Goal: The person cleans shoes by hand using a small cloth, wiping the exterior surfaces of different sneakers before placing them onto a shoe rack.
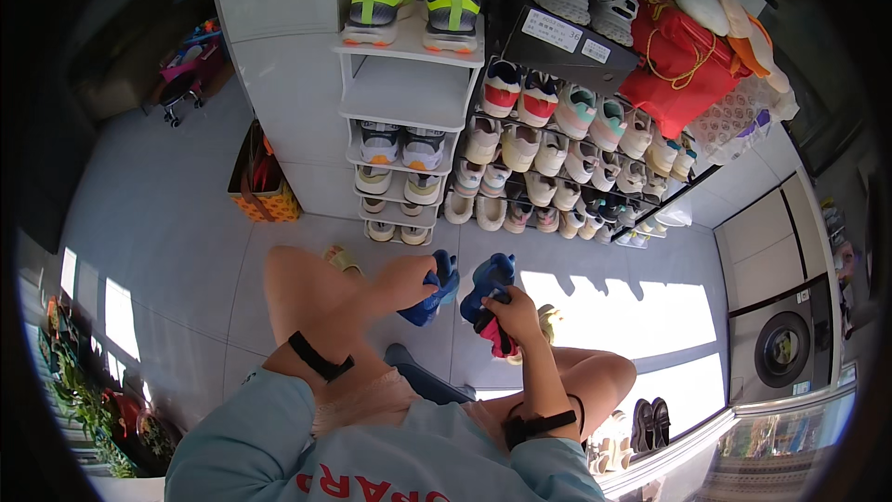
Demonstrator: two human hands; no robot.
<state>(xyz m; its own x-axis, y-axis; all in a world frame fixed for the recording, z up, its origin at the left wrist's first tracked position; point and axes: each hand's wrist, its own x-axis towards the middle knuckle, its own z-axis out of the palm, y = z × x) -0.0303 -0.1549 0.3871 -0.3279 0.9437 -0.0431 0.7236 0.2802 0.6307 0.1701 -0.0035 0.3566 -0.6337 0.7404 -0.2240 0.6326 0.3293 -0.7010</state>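
Note:
My left hand (412, 276) grips a blue shoe (422, 309) in front of my left knee. Close beside it, my right hand (514, 315) is closed around a second blue shoe (490, 275), whose opening faces up. Something pink and black (499, 338), perhaps cloth or part of the shoe, shows under the right fingers; I cannot tell which. Both shoes are held above the grey tiled floor (481, 376), a small gap between them. Below my hands is part of a dark stool seat (425, 380). Yellow-green slippers (343, 261) are on my feet.
A white shoe rack (401, 87) and a black rack (536, 185) full of shoes stand ahead. On the black one rest a shoebox (564, 45) and a red bag (676, 56). A patterned bag (265, 199) sits left, a washing machine (780, 348) right, black shoes (651, 424) lower right.

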